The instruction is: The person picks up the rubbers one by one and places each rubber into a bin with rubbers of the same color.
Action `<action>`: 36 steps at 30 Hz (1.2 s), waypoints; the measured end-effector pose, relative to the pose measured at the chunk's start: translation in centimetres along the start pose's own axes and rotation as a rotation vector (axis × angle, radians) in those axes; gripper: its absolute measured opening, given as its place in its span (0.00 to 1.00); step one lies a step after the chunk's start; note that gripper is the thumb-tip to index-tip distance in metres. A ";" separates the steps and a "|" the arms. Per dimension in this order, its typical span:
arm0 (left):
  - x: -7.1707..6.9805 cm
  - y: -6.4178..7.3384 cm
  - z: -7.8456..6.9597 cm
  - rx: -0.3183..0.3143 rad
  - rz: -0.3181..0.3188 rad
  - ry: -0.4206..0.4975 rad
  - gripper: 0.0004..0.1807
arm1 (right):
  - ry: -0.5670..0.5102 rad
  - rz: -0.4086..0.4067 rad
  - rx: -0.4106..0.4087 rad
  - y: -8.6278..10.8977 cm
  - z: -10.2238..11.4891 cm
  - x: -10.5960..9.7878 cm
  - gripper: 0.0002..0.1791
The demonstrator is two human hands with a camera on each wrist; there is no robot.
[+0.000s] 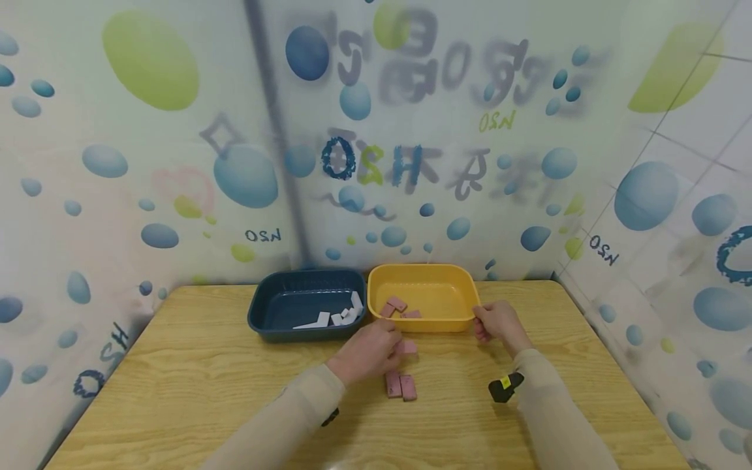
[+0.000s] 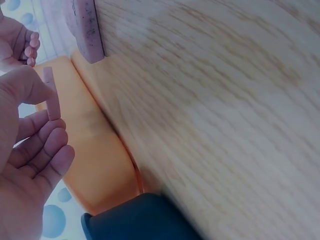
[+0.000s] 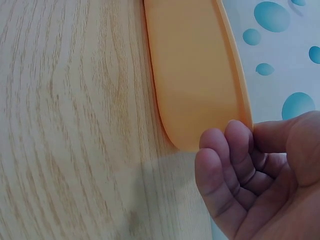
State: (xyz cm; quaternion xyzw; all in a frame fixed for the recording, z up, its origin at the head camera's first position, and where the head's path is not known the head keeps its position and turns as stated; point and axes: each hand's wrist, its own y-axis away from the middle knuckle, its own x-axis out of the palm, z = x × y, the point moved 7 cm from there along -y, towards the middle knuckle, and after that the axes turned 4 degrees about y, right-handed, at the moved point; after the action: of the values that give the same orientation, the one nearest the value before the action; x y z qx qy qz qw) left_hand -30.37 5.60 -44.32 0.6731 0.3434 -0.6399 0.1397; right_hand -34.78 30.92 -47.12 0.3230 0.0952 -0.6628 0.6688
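My left hand (image 1: 370, 351) is over the front rim of the yellow tray (image 1: 435, 324). In the left wrist view it pinches a thin pink block (image 2: 52, 95) between thumb and fingertips. At the tray's right front corner, my right hand (image 1: 498, 324) grips the rim with thumb and curled fingers. Pink blocks (image 1: 397, 303) lie inside the yellow tray. On the table, a pink block (image 1: 407, 347) sits right beside the left hand, and two more pink blocks (image 1: 408, 388) lie closer to me.
A dark blue tray (image 1: 305, 335) stands against the yellow one on its left, with several white blocks (image 1: 324, 318) in it. Behind both trays hangs a patterned curtain (image 1: 364, 222). The wooden table (image 1: 200, 391) extends to both sides.
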 end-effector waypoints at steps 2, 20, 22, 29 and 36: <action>-0.2 -0.1 -0.1 0.012 -0.025 -0.010 0.08 | -0.001 0.000 0.003 0.0 0.0 0.0 0.18; -1.9 -0.7 -0.5 0.081 -0.315 0.061 0.05 | 0.002 0.002 0.015 -0.2 -0.2 0.0 0.19; -2.1 -0.9 -0.4 0.070 -0.308 0.096 0.05 | 0.005 0.002 0.015 -0.1 -0.2 0.0 0.19; -1.2 -1.4 0.8 -0.030 -0.238 0.232 0.07 | 0.010 -0.003 0.012 -0.1 -0.2 0.1 0.18; -0.3 -1.8 1.9 -0.137 -0.179 0.329 0.07 | 0.003 -0.002 0.014 -0.3 -0.4 0.1 0.18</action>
State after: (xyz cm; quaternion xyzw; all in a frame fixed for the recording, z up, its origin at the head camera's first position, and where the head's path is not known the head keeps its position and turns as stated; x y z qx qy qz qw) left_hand -33.01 5.64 -43.84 0.7242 0.4629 -0.5064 0.0699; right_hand -34.95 31.06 -47.60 0.3283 0.0918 -0.6636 0.6659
